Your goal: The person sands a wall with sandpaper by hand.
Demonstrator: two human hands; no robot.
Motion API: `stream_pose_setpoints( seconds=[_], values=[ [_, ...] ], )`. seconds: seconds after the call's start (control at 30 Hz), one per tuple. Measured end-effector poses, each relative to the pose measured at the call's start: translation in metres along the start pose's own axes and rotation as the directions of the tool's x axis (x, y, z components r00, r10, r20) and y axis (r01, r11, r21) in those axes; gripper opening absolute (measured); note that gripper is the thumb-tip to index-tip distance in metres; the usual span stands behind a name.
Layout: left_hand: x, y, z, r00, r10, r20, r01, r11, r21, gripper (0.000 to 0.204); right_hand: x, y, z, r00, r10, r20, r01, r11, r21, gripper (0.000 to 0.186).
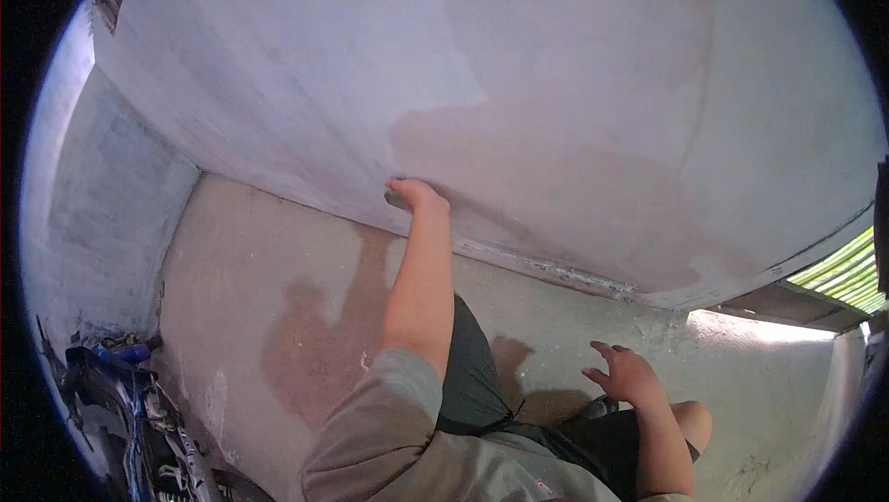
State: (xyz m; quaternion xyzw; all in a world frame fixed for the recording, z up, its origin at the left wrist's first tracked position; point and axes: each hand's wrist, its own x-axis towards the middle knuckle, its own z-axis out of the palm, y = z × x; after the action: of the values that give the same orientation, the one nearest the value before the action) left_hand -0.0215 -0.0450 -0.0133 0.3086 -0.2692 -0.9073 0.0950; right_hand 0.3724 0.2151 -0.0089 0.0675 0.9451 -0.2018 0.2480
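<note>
My left hand [419,194] reaches out to the lower part of the pale grey-white wall [556,85]. Its fingers are closed on a small grey flat pad [394,200], mostly hidden, pressed to the wall. My right hand [622,374] hangs over my lap at the lower right with its fingers apart and nothing visible in them. Below me are my dark shorts [468,372] and a bare knee.
The grey concrete floor [241,243] meets the wall along a rough base edge. A side wall [111,206] forms a corner at left. A bicycle [139,409] stands at the lower left. At right, green slats [838,270] show beside a dark low board [787,307].
</note>
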Motion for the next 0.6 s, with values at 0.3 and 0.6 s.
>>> stream_pose_setpoints(
  seconds=[0.3,0.6],
  values=[
    [-0.012,0.001,0.009,0.575,0.721,0.386,-0.818,0.493,0.297,0.069,0.0,-0.005,-0.004,0.999,-0.021,-0.026,0.021,1.0,-0.018,0.066],
    [-0.011,0.014,0.007,0.908,0.403,0.113,-0.416,0.901,0.128,0.064,-0.005,-0.006,-0.007,0.999,0.041,-0.008,-0.041,0.999,-0.007,0.065]
  ],
)
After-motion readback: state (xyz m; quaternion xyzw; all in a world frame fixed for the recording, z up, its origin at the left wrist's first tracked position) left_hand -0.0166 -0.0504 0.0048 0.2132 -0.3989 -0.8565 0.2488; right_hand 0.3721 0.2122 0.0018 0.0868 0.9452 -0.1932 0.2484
